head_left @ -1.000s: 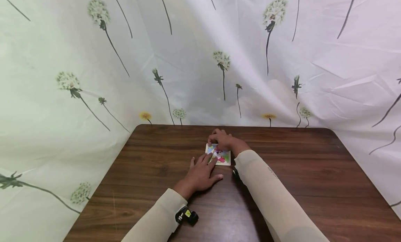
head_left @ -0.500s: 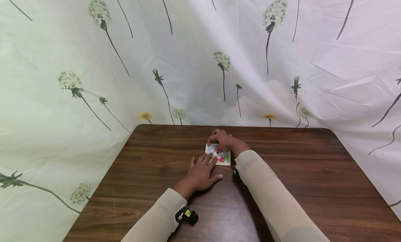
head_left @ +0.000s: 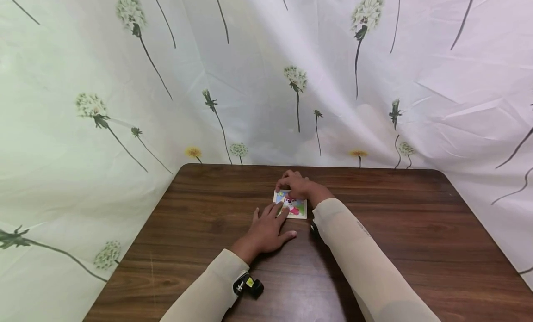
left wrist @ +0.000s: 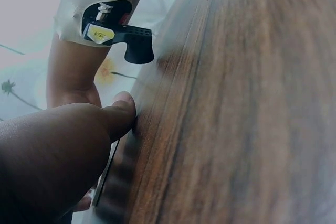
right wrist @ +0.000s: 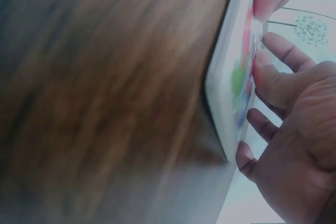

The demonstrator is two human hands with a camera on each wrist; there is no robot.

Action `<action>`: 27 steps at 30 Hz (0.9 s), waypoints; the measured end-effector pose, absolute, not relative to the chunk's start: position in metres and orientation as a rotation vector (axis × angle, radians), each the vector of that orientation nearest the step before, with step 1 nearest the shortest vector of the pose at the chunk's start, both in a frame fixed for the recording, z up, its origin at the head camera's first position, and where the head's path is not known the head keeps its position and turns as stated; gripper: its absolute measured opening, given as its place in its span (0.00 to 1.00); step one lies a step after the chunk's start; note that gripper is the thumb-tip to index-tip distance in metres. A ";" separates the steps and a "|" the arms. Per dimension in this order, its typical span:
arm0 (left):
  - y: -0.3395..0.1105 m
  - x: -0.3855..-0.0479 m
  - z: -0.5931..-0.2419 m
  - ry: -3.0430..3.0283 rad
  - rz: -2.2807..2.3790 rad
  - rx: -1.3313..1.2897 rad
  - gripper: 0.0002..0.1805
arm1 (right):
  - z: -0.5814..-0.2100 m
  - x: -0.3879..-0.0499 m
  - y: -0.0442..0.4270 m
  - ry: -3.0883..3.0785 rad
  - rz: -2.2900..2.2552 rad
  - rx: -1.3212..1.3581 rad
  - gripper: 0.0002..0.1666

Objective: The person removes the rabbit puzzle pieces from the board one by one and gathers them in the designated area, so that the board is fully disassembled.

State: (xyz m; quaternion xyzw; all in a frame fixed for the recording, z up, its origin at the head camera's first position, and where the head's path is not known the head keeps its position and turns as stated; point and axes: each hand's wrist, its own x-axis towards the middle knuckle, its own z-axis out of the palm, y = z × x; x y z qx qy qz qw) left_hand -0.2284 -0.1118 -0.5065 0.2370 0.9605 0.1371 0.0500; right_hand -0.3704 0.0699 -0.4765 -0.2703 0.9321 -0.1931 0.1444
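A small square picture puzzle lies flat on the brown wooden table, with a white border and a cartoon animal in pink. Its left front part is under the outstretched fingertips of my left hand, whose thumb is spread over the bare wood. Over the far side arches my right hand, fingers bent. The right wrist view shows that hand's thumb on the picture's face and its fingers around the far edge. Part of the picture is hidden under both hands. My left thumb shows in the left wrist view.
Brown wood grain marks the table around the puzzle. Behind it hangs a white cloth printed with dandelions. A black wrist camera is strapped to the left sleeve; another sits on the right wrist.
Both hands and the puzzle keep almost the same places. The head view shifts very slightly.
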 end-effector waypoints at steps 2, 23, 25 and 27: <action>-0.112 -0.228 -0.506 2.923 0.420 0.721 0.43 | -0.476 -0.372 0.069 2.686 -0.525 -0.782 0.15; -0.112 -0.228 -0.507 2.903 0.417 0.694 0.43 | -0.479 -0.372 0.074 2.689 -0.604 -0.815 0.17; -0.111 -0.228 -0.506 2.900 0.410 0.686 0.43 | -0.478 -0.373 0.074 2.688 -0.595 -0.821 0.17; -0.110 -0.227 -0.505 2.902 0.411 0.687 0.42 | -0.477 -0.374 0.074 2.684 -0.581 -0.819 0.17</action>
